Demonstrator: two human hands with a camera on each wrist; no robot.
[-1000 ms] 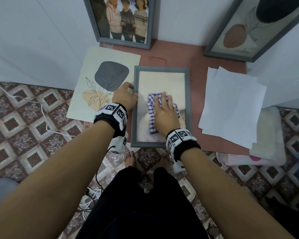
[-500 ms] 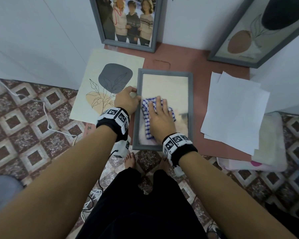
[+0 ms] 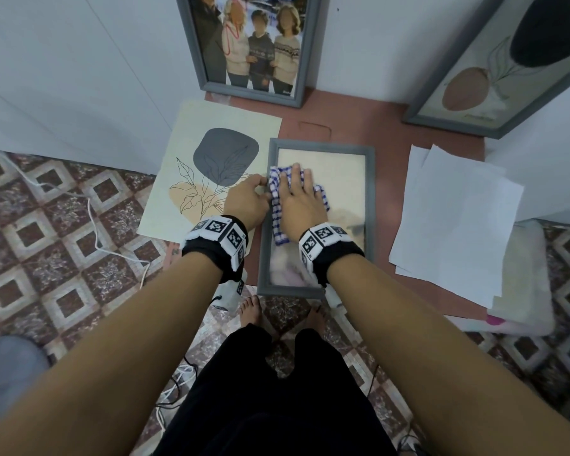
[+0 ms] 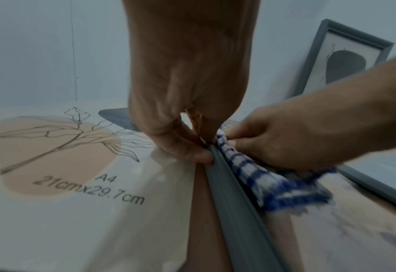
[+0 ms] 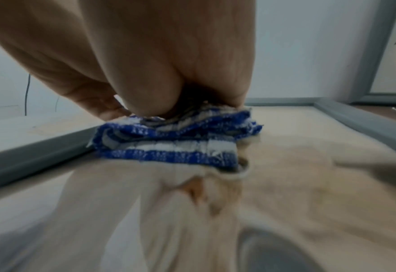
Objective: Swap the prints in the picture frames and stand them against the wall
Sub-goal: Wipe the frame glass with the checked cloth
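A grey picture frame (image 3: pixel 321 149) lies flat on the floor, glass up. My right hand (image 3: pixel 297 179) presses flat, fingers straight, on a blue-and-white checked cloth (image 3: pixel 277 225) against the glass by the frame's left rim. In the right wrist view the folded cloth (image 5: pixel 175 145) sits under the hand beside the rim (image 5: pixel 29 156). My left hand (image 3: pixel 260 189) grips the frame's left rim (image 4: pixel 234 202), thumb on its outer side. A loose leaf print (image 3: pixel 211 166) lies left of the frame.
A framed family photo (image 3: pixel 249 44) and a framed abstract print (image 3: pixel 494 77) lean against the white wall. A stack of white paper sheets (image 3: pixel 454 218) lies right of the frame, overlapping a pale cushion (image 3: pixel 524 291). A white cable (image 3: pixel 93 225) runs across the patterned floor at left.
My right hand has slid the cloth from the middle of the glass to the left rim and a little farther away from me. The left hand stays on the left rim.
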